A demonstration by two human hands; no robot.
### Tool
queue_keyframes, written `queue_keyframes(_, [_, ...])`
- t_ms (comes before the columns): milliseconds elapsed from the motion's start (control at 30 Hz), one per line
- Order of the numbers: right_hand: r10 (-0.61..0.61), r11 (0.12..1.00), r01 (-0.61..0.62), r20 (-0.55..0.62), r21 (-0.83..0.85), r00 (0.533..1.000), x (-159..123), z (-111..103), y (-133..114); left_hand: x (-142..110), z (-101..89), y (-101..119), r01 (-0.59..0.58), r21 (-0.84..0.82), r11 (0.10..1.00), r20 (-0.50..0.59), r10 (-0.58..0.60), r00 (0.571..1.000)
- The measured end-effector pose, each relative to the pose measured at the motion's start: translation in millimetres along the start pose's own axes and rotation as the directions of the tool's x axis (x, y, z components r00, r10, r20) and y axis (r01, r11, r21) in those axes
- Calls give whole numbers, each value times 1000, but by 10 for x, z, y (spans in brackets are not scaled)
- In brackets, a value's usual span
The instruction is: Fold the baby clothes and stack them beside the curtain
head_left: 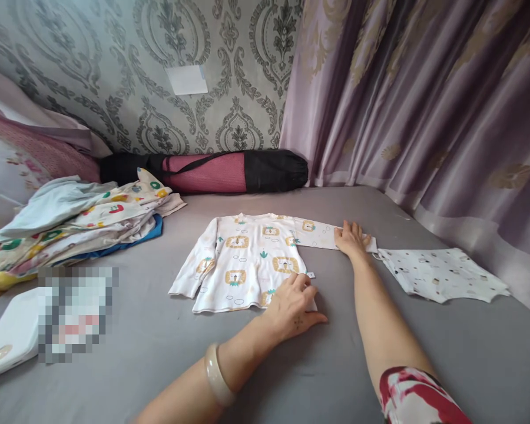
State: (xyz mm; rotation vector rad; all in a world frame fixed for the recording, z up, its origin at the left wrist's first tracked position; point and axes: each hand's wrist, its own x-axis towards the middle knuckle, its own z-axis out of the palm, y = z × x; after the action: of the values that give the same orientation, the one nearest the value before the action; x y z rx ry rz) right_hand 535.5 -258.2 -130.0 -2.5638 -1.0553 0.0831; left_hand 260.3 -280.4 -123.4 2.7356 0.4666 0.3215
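Note:
A small white long-sleeved shirt (pixel 254 253) printed with yellow lions lies spread on the grey bed sheet (pixel 159 359), its neck pointing away from me. My left hand (pixel 294 303), with a bangle (pixel 218 374) on the wrist, rests on the lower right corner of the shirt, thumb stretched out to the side. Flat on the cuff end of the right-hand sleeve lies my right hand (pixel 352 238), fingers spread; that sleeve reaches straight out sideways. The other sleeve angles down beside the body. Just past the cuff is a white patterned garment (pixel 444 272), laid flat.
Several clothes (pixel 88 218) are heaped at the left. Below them lie a white device (pixel 15 330) and a blurred-out item (pixel 77 315). A pink and black rolled bag (pixel 203 172) sits against the wallpapered wall (pixel 229 53). Purple curtains (pixel 380 88) hang at the right.

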Motion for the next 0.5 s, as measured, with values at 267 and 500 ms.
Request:
queue_keyframes(267, [-554, 826, 502, 203, 257, 808, -247, -12, -462, 0, -49, 47, -24, 111, 993, 113, 11, 994])
queue_keyframes(500, [-594, 804, 582, 195, 119, 780, -396, -37, -601, -2, -71, 81, 8, 138, 990, 134, -26, 991])
